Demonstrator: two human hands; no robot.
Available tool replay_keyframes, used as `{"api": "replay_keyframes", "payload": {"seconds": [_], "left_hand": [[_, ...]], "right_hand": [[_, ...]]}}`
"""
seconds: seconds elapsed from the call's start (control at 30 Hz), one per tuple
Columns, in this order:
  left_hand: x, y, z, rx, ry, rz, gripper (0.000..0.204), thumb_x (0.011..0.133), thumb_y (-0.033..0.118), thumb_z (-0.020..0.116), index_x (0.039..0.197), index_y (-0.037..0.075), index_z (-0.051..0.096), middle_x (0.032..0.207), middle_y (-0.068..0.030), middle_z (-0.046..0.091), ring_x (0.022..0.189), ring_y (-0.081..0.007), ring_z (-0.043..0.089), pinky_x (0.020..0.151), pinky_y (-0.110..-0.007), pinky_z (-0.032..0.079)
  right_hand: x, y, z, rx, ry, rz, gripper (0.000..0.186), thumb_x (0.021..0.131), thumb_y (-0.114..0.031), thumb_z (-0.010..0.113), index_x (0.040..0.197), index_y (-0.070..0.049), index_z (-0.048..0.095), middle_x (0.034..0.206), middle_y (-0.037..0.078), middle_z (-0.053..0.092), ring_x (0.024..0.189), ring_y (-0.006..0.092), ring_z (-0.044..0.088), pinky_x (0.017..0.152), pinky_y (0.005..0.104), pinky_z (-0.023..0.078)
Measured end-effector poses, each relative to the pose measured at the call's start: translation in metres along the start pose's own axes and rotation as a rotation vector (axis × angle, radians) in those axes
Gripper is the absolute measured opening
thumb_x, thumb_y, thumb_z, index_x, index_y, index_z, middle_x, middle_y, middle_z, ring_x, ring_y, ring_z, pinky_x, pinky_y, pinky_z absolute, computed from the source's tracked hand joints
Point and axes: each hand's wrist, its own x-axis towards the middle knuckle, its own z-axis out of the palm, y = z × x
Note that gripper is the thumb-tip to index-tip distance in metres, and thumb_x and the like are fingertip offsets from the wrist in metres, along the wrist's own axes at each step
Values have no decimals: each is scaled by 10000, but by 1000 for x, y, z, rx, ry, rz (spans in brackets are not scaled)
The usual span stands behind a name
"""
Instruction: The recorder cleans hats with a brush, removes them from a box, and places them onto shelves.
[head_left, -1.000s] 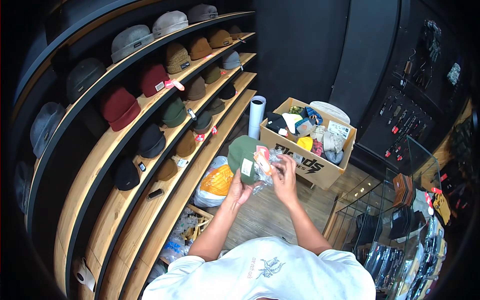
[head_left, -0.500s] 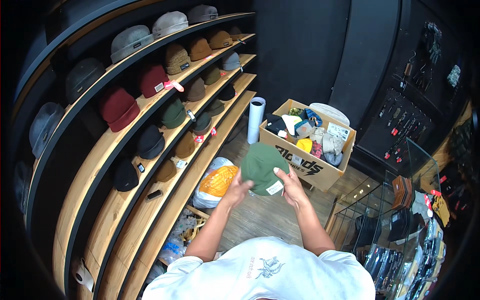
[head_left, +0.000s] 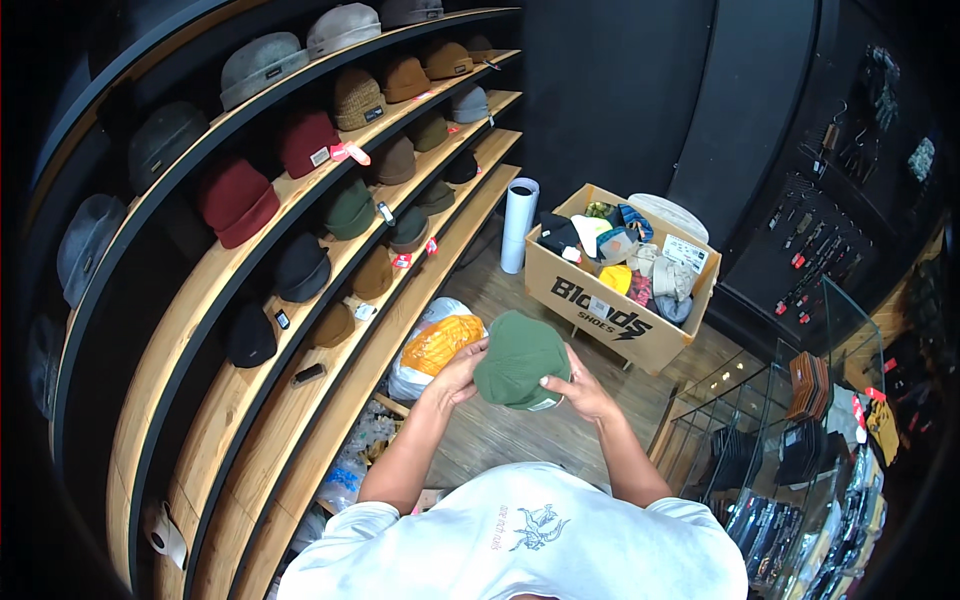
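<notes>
Lowered slightly since before, the green beanie (head_left: 520, 358) — both hands, left (head_left: 455, 375) and right (head_left: 580, 392), pinching its rim.

Curved wooden shelves (head_left: 300, 395), four tiers, carry rows of beanies (head_left: 238, 200) in grey, red, brown, green, black. Wood floor (head_left: 520, 430) holds a cardboard box (head_left: 600, 310), white tube (head_left: 519, 225), plastic bag (head_left: 435, 345).

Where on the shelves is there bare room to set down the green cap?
Bare wood on the lowest shelf, beyond the small black object. Upper shelves are crowded with hats. Both hands, left hand and right hand, hold the green cap.
</notes>
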Motion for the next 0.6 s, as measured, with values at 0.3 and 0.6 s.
{"api": "replay_keyframes", "payload": {"seconds": [0.3, 0.6], "left_hand": [[19, -15, -20, -178, -272, 38, 319, 992, 199, 542, 1269, 42, 527, 1021, -51, 674, 738, -55, 658, 477, -152, 509], [39, -45, -12, -385, -147, 48, 397, 1009, 265, 512, 1314, 10, 494, 1277, -121, 586, 1109, -205, 620, 967, -347, 520]], "right_hand": [[-2, 40, -17, 292, 109, -28, 606, 802, -95, 605, 1376, -12, 431, 1295, 118, 557, 1168, 235, 559, 1027, 392, 444], [9, 20, 5, 880, 149, -65, 701, 756, -382, 741, 1321, -38, 511, 1265, 135, 599, 1131, 275, 596, 999, 444, 483]]}}
